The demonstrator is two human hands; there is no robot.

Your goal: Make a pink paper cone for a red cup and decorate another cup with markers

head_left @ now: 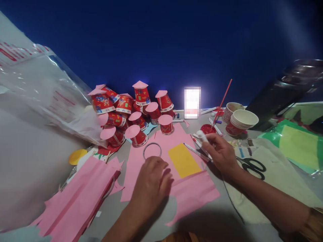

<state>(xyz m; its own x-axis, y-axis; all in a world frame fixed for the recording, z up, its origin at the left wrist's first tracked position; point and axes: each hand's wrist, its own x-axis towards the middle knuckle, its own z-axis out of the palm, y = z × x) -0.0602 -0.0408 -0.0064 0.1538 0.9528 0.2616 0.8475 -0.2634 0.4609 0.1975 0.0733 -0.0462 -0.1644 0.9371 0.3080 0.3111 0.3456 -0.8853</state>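
Note:
My left hand [153, 181] is over pink paper [164, 148], fingers loosely curled and apart, with nothing visible in them. Just beyond its knuckles a thin grey ring [160, 148] lies on the paper, its near edge hidden by the hand. Right of the ring is a yellow paper rectangle [184, 159]. My right hand [223, 153] pinches a white tube [202, 136] with a rounded end; its exact kind is unclear. Below that hand lie white markers [195, 152]. Black-handled scissors [253, 165] are beside the right wrist.
Several red paper cups [136, 136] with pink paper cones stand at the back left. Stacked cups [243, 121] and a small red pot [208, 128] with a thin stick are right. Folded pink paper [75, 191] and a plastic bag [42, 90] occupy the left; a dark bottle [282, 87] leans right.

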